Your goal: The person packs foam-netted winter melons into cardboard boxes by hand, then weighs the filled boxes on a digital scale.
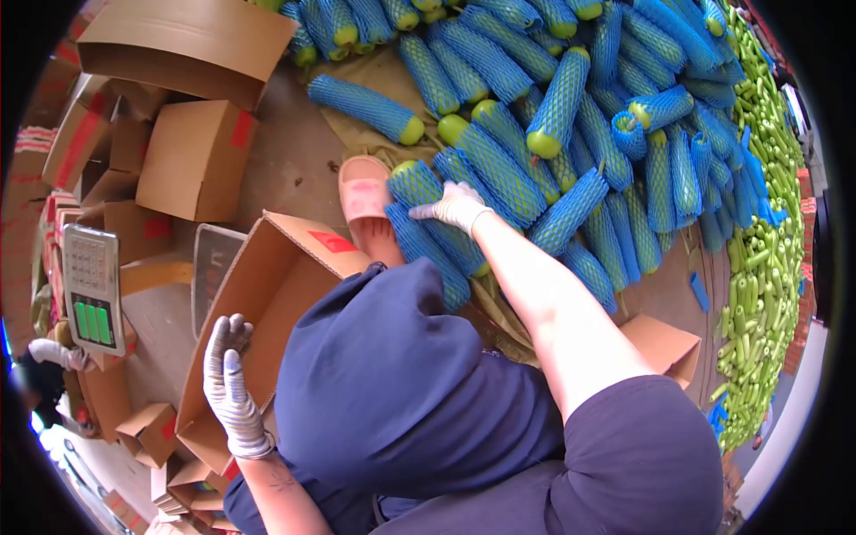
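My right hand (pixel 456 207), in a light glove, is closed around a green gourd in a blue foam net (pixel 415 184). Its thumb points left across the net, and the other fingers are partly hidden. On the left, my left hand (pixel 234 388) is raised in a striped glove with its fingers stretched out, holding nothing. Beside it stands an open cardboard box (pixel 259 312), tilted in view, with a red label on its flap. My navy clothing covers part of this box. More netted gourds (pixel 499 165) lie close around my right hand.
A scale display (pixel 92 290) with green digits stands at left. Cardboard boxes (pixel 196 159) are stacked behind it. A large heap of bare green gourds (pixel 758 294) runs along the right. A pink slipper (pixel 364 187) is on my foot. Another person's gloved hand (pixel 58 354) shows at far left.
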Motion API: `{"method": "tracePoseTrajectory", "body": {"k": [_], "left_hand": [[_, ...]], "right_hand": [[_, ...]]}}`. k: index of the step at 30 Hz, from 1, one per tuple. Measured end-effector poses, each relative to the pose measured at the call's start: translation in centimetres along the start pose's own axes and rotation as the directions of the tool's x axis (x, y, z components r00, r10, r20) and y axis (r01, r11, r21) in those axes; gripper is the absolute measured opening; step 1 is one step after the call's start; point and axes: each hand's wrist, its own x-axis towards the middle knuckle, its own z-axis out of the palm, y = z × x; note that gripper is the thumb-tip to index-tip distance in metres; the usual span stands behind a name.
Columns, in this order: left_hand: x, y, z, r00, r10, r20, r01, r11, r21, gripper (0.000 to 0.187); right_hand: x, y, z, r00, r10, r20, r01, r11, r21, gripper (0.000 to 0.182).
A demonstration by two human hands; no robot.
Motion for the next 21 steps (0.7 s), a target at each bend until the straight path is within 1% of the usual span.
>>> {"method": "tracePoseTrajectory", "body": {"k": [1,4,5,7,8,9,10,11,12,13,14,15,16,17,18,19,20,21], "left_hand": [[0.1,0.2,0.2,1.000,0.000,-0.001,0.000,1.000,-0.016,0.042],[0.4,0.4,0.6,1.000,0.020,0.002,-0.020,1.000,-0.010,0.042],[0.6,0.5,0.8,1.000,0.013,0.007,-0.013,1.000,0.015,0.042],[0.6,1.1,0.9,1.000,0.013,0.005,-0.013,0.999,0.048,0.042],[0.6,1.5,0.9,0.999,0.037,0.011,-0.038,0.997,0.064,0.044],[0.5,2.0,1.0,0.998,0.058,0.016,-0.059,0.995,0.079,0.045],[0.4,2.5,1.3,0.997,0.076,-0.020,-0.074,0.995,0.065,0.046],[0.3,2.7,1.4,0.996,0.083,-0.041,-0.081,0.995,0.066,0.046],[0.2,2.9,1.4,0.997,0.068,-0.042,-0.066,0.997,0.050,0.047],[0.1,3.2,1.4,0.997,0.058,-0.050,-0.056,0.998,0.037,0.048],[0.2,3.8,1.9,0.998,0.055,-0.041,-0.054,0.998,0.042,0.049],[0.6,4.6,2.5,0.997,0.077,-0.006,-0.077,0.997,0.008,0.050],[1.0,6.0,3.3,0.995,0.093,0.039,-0.088,0.989,-0.118,0.049],[1.7,7.0,3.8,0.985,0.156,0.071,-0.145,0.980,-0.133,0.053],[2.6,8.8,4.8,0.962,0.256,0.094,-0.246,0.963,-0.106,0.066],[3.6,11.2,5.8,0.924,0.371,0.090,-0.365,0.928,-0.073,0.086],[4.8,12.6,6.3,0.868,0.497,0.028,-0.488,0.861,-0.141,0.104],[5.6,13.1,7.1,0.745,0.657,-0.115,-0.665,0.746,-0.037,0.088]], "right_hand": [[-0.1,0.3,0.4,1.000,0.008,0.006,-0.008,1.000,-0.003,0.116],[0.8,1.4,3.1,0.983,-0.085,-0.161,0.097,0.993,0.073,0.118],[0.8,1.6,2.8,0.983,-0.092,-0.161,0.105,0.992,0.074,0.118],[0.5,2.4,1.2,0.976,-0.213,-0.049,0.218,0.957,0.189,0.111],[0.0,2.4,0.1,0.973,-0.222,-0.069,0.231,0.955,0.186,0.104],[0.3,2.5,-0.6,0.959,-0.269,-0.090,0.283,0.928,0.241,0.094],[0.2,3.1,-1.5,0.940,-0.337,-0.057,0.326,0.836,0.441,0.087],[-1.7,1.8,-4.0,0.910,-0.413,-0.035,0.344,0.706,0.620,0.081],[-2.9,0.7,-6.2,0.870,-0.492,-0.034,0.374,0.613,0.696,0.074],[-4.2,-1.0,-8.3,0.818,-0.574,-0.039,0.394,0.510,0.765,0.068],[-6.5,-3.6,-10.6,0.771,-0.631,-0.081,0.432,0.426,0.795,0.066],[-9.1,-6.2,-12.6,0.720,-0.683,-0.122,0.458,0.336,0.823,0.064],[-10.8,-8.7,-13.5,0.622,-0.752,-0.218,0.549,0.220,0.806,0.063],[-12.6,-11.6,-14.0,0.509,-0.802,-0.312,0.619,0.090,0.780,0.062],[-15.1,-14.5,-14.2,0.386,-0.841,-0.379,0.667,-0.029,0.744,0.058],[-17.6,-17.4,-14.2,0.257,-0.860,-0.441,0.694,-0.153,0.704,0.055],[-19.9,-20.3,-14.3,0.144,-0.919,-0.367,0.793,-0.114,0.598,0.061],[-21.9,-22.5,-14.1,0.044,-0.960,-0.275,0.875,-0.096,0.474,0.067]]}}
